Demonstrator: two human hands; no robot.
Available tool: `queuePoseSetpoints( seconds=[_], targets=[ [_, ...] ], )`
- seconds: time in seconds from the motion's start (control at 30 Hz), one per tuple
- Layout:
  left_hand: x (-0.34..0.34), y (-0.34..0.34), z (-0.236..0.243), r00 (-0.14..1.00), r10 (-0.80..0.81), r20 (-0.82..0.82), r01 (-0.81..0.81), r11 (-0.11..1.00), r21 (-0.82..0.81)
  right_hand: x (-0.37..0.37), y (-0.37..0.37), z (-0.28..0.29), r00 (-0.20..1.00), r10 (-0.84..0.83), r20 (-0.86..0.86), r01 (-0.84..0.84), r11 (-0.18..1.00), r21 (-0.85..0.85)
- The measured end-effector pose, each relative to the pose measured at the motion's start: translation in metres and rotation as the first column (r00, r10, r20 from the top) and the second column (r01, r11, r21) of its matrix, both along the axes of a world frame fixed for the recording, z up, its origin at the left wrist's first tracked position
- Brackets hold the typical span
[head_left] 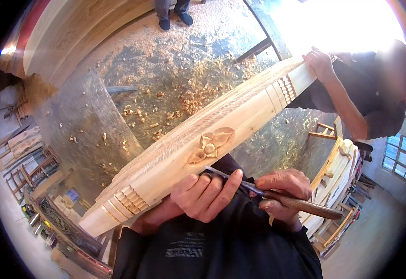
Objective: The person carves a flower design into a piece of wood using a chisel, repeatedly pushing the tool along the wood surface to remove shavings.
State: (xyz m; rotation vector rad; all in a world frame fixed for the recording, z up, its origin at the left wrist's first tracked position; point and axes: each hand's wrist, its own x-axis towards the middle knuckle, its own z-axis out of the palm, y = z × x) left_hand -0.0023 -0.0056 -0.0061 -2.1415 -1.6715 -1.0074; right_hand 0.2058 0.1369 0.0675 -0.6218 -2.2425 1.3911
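A long pale wooden beam (249,118) runs diagonally in front of me, from lower left to upper right. Its near face carries a carved flower relief (209,148) with a round centre. My right hand (284,193) is wrapped round the brown wooden handle of a carving chisel (312,207). Closer to the tip, my left hand (207,195) closes on the metal shank, its knuckles near the beam's lower edge. The chisel's tip lies just below the flower, at the edge of the carved area; whether it touches the wood I cannot tell.
At the beam's far right end, a co-worker's hand (320,63) rests on the wood. Wood shavings (191,100) litter the floor. Another person's shoes (175,21) stand beyond. Large curved timber (68,37) fills the upper left; a bench with long pieces (330,174) stands right.
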Motion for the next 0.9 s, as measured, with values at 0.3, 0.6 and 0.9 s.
queuePoseSetpoints(
  seconds=[0.3,0.6,0.9],
  targets=[
    [0.024,0.004,0.005,0.984,0.165,0.062,-0.166,0.986,0.000,-0.021,0.034,-0.015,0.960,0.247,-0.128,-0.247,0.969,0.017],
    [0.103,0.010,-0.003,0.158,0.455,0.877,-0.177,0.886,-0.428,-0.014,0.080,-0.041,0.940,0.316,-0.133,-0.338,0.915,-0.219],
    [0.133,0.047,-0.038,-0.540,-0.102,0.835,-0.283,0.957,-0.066,-0.023,0.086,-0.044,0.918,0.397,-0.014,-0.396,0.918,0.034]
  ],
)
